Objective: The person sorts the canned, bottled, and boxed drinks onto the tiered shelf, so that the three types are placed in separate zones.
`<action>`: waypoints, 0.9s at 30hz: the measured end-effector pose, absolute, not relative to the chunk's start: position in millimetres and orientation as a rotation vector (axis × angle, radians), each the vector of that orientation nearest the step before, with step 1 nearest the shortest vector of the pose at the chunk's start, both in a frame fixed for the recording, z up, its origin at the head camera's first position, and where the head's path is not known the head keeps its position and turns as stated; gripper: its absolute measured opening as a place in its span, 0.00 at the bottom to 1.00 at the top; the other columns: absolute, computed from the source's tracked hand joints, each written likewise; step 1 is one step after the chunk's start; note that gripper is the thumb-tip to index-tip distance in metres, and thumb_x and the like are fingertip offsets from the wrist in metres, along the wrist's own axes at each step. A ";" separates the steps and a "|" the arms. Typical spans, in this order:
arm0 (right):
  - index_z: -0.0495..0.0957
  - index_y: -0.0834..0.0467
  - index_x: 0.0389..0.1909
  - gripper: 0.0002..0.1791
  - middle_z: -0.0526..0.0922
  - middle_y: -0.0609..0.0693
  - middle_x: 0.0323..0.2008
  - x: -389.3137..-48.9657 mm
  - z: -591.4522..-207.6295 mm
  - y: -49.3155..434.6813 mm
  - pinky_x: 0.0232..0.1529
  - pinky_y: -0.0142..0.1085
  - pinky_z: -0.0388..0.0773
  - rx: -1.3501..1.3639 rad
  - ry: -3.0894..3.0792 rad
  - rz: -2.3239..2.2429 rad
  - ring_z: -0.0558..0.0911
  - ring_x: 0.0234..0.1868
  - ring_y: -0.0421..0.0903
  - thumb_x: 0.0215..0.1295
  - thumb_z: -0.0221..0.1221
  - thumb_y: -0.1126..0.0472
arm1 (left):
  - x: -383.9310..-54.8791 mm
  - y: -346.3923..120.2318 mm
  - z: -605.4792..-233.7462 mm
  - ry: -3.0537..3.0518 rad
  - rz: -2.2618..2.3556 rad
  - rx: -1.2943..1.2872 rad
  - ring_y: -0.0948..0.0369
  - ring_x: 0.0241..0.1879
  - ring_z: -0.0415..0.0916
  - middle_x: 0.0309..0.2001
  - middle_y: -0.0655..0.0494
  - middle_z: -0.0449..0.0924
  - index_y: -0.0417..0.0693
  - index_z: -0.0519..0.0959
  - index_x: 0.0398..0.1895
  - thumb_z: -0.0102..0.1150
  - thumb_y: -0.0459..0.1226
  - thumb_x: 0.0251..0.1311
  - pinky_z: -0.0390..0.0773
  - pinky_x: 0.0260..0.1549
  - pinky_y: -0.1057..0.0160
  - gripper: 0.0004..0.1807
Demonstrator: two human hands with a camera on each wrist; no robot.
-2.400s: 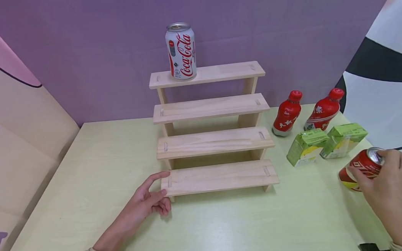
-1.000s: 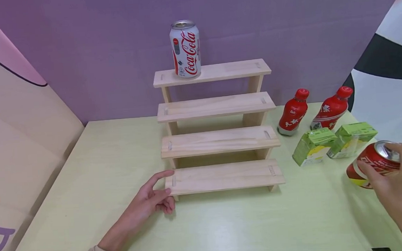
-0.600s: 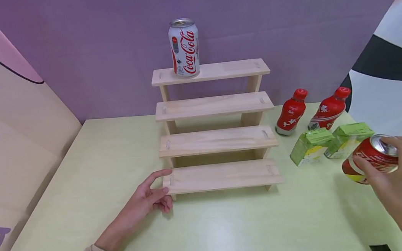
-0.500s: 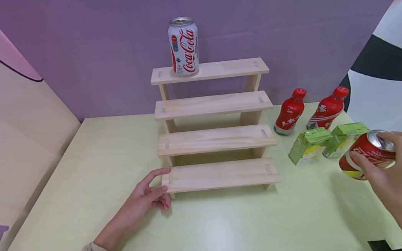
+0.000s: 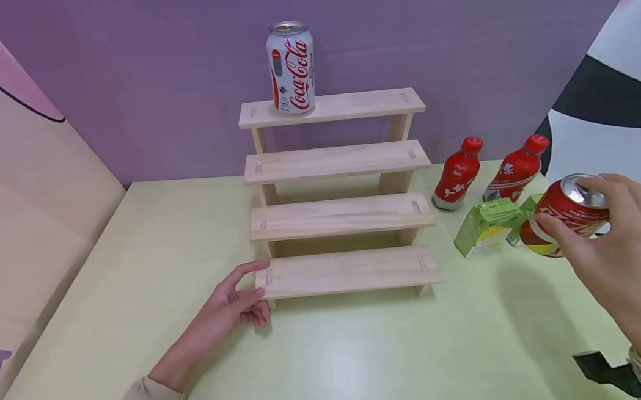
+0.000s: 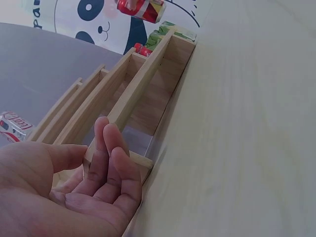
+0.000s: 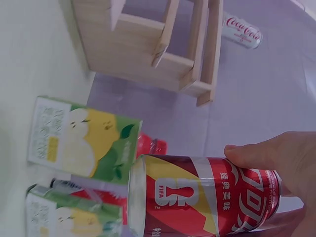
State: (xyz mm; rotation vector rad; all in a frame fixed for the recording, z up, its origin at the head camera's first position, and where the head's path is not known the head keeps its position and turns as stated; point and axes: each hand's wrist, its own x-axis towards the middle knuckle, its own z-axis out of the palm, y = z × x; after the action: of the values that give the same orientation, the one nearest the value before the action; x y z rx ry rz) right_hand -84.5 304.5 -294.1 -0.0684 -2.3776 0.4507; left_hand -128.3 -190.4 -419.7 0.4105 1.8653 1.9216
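My right hand point(image 5: 627, 254) grips a red Coca-Cola can point(image 5: 566, 212) near its top, thumb on the near side. The can is tilted and raised over the table, its shadow off to the left below. It overlaps one green juice box in the head view. At the other side, my left hand point(image 5: 223, 313) pinches the left end of the lowest step of a four-tier wooden display stand point(image 5: 347, 272) between thumb and fingers. A white Coca-Cola can point(image 5: 292, 70) stands upright on the top step, left of its middle. The lower steps bear nothing.
Right of the stand are two red bottles point(image 5: 458, 173) with red caps. In front of them stand two green juice boxes point(image 5: 487, 226), one partly hidden by the held can. A purple backdrop point(image 5: 181, 86) rises behind the table point(image 5: 330, 358).
The right hand has lifted the red can off the table and carried it up and leftward, toward the juice boxes. My left hand keeps its place on the stand. The head view shifts slightly.
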 end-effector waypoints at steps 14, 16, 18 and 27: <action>0.75 0.69 0.57 0.35 0.77 0.65 0.55 -107.6 -260.4 269.8 0.47 0.09 0.55 0.264 -2.258 0.513 0.75 0.51 0.62 0.45 0.76 0.70 | -127.5 -190.2 -420.1 1.869 1.935 0.423 0.54 0.31 0.79 0.31 0.41 0.82 0.58 0.60 0.73 0.51 0.39 0.75 0.81 0.37 0.59 0.27; 0.76 0.69 0.57 0.35 0.78 0.65 0.55 -112.6 -253.6 264.2 0.46 0.10 0.58 0.307 -2.238 0.519 0.75 0.51 0.61 0.44 0.77 0.70 | -127.3 -189.8 -419.5 1.871 1.937 0.418 0.54 0.31 0.79 0.31 0.42 0.82 0.58 0.60 0.73 0.51 0.39 0.75 0.81 0.37 0.60 0.26; 0.75 0.69 0.57 0.35 0.77 0.64 0.56 -117.2 -246.6 257.8 0.45 0.10 0.58 0.333 -2.232 0.512 0.76 0.52 0.60 0.45 0.77 0.70 | -127.1 -189.5 -419.1 1.872 1.935 0.415 0.54 0.31 0.79 0.31 0.42 0.82 0.58 0.60 0.73 0.50 0.39 0.75 0.81 0.37 0.60 0.26; 0.78 0.66 0.56 0.31 0.80 0.61 0.55 -137.0 -216.3 223.8 0.47 0.11 0.61 0.426 -2.167 0.551 0.77 0.55 0.58 0.50 0.74 0.63 | -126.8 -189.0 -418.5 1.862 1.945 0.394 0.54 0.31 0.79 0.31 0.42 0.82 0.59 0.60 0.74 0.50 0.38 0.75 0.81 0.36 0.59 0.27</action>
State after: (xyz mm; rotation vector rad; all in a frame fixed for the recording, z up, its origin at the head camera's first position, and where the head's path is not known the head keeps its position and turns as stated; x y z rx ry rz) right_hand -137.0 223.8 -216.3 0.4255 -2.1670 0.5505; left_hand -126.8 -189.0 -418.5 0.3945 1.8624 1.9454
